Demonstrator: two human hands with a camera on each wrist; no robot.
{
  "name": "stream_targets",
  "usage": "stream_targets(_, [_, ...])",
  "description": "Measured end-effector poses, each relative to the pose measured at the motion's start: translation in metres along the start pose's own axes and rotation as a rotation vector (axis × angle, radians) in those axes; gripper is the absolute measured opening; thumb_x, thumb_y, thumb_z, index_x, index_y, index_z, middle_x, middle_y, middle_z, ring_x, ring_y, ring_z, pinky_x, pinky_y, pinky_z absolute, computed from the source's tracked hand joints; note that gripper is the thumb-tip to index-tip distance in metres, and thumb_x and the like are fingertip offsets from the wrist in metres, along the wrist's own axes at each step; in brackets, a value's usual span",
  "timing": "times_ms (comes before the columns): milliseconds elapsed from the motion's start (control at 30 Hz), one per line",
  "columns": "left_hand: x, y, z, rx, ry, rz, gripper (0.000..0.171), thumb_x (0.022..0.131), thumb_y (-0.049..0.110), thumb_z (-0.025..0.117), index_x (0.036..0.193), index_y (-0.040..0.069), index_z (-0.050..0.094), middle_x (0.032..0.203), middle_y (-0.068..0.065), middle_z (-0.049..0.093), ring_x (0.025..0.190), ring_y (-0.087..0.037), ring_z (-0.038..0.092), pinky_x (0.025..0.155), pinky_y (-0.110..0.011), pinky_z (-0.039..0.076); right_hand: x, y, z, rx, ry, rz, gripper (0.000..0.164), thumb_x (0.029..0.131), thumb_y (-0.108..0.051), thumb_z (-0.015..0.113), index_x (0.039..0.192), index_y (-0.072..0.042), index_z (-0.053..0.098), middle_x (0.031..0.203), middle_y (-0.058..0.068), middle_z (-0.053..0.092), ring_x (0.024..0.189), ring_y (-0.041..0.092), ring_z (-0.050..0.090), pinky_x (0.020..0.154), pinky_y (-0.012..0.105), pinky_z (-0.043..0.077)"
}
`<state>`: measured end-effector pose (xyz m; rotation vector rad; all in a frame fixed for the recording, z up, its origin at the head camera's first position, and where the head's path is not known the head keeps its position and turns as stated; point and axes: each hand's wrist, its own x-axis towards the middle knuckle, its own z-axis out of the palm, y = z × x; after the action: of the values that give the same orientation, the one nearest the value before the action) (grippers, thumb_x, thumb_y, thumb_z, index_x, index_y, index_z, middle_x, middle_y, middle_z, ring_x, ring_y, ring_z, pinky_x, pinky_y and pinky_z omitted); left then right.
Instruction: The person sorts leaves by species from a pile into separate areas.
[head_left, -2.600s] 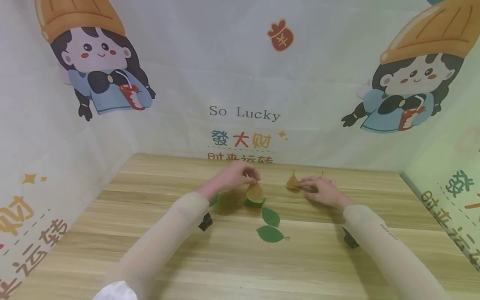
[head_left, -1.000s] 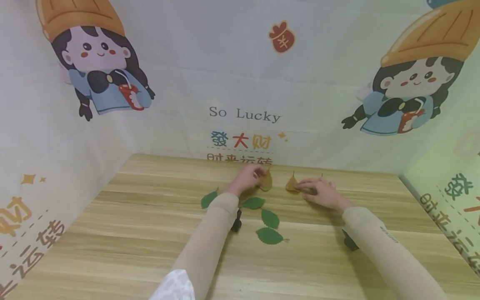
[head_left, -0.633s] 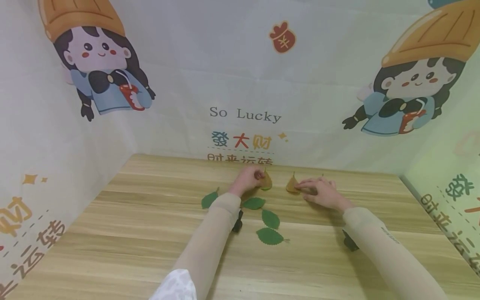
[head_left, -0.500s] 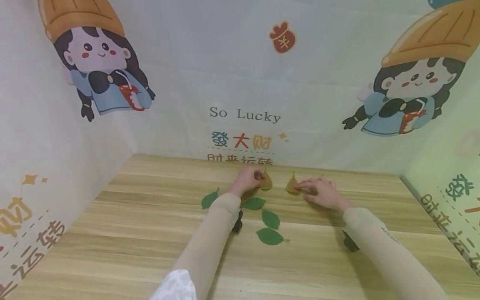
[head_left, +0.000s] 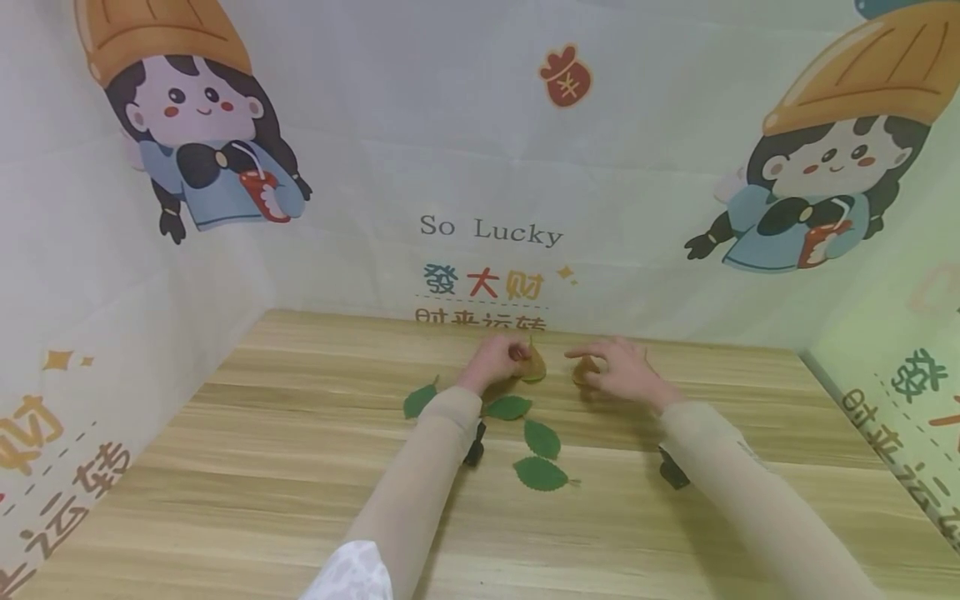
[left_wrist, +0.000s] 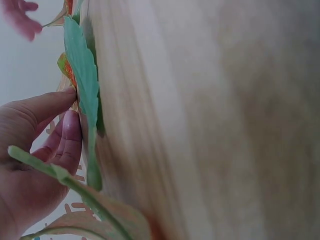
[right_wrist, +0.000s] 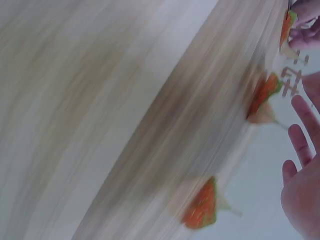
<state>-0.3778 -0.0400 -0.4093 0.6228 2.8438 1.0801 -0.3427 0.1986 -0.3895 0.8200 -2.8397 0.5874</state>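
Observation:
At the table's back, my left hand [head_left: 493, 360] pinches the edge of a yellowish-brown leaf [head_left: 534, 367] between thumb and fingers. That leaf shows an orange-red and green side [left_wrist: 65, 65] in the left wrist view. My right hand [head_left: 621, 372] hovers by a second yellowish-brown leaf [head_left: 582, 369], index finger stretched out and nothing gripped. In the right wrist view its fingers [right_wrist: 300, 142] are spread apart from this leaf [right_wrist: 264, 97]. A third such leaf [right_wrist: 202, 207] appears lower in that view; the right hand covers it in the head view.
Green toothed leaves lie nearer: one [head_left: 508, 407] beside the left sleeve, one [head_left: 542, 438] in the middle, one [head_left: 542, 474] in front, and one [head_left: 418, 401] left of the forearm. A printed cloth [head_left: 360, 167] hangs behind the wooden table [head_left: 225, 500].
My left hand has carried its leaf rightward to the back of the table and stayed there. My right hand has just let go of the second leaf, lifting and shifting left.

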Motion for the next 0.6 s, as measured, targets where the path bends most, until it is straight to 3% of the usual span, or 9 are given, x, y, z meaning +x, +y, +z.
stream_targets(267, [0.002, -0.002, 0.002, -0.028, -0.011, -0.026, 0.027, 0.083, -0.001, 0.07, 0.11, 0.004, 0.07, 0.111, -0.016, 0.071, 0.106, -0.029, 0.064, 0.097, -0.039, 0.053, 0.017, -0.014, 0.021, -0.003, -0.1, -0.01, 0.049, 0.086, -0.023, 0.069, 0.134, -0.016, 0.06, 0.143, 0.014, 0.057, 0.131, 0.04, 0.046, 0.102, 0.057, 0.029])
stream_targets(600, [0.003, -0.005, 0.002, -0.035, -0.013, -0.049, 0.029, 0.083, -0.001, 0.069, 0.112, 0.005, 0.07, 0.114, -0.015, 0.07, 0.109, -0.029, 0.063, 0.099, -0.04, 0.052, 0.022, -0.016, 0.032, 0.015, -0.115, 0.011, 0.044, 0.087, -0.025, 0.07, 0.13, -0.016, 0.064, 0.142, 0.01, 0.058, 0.127, 0.035, 0.044, 0.094, 0.049, 0.028])
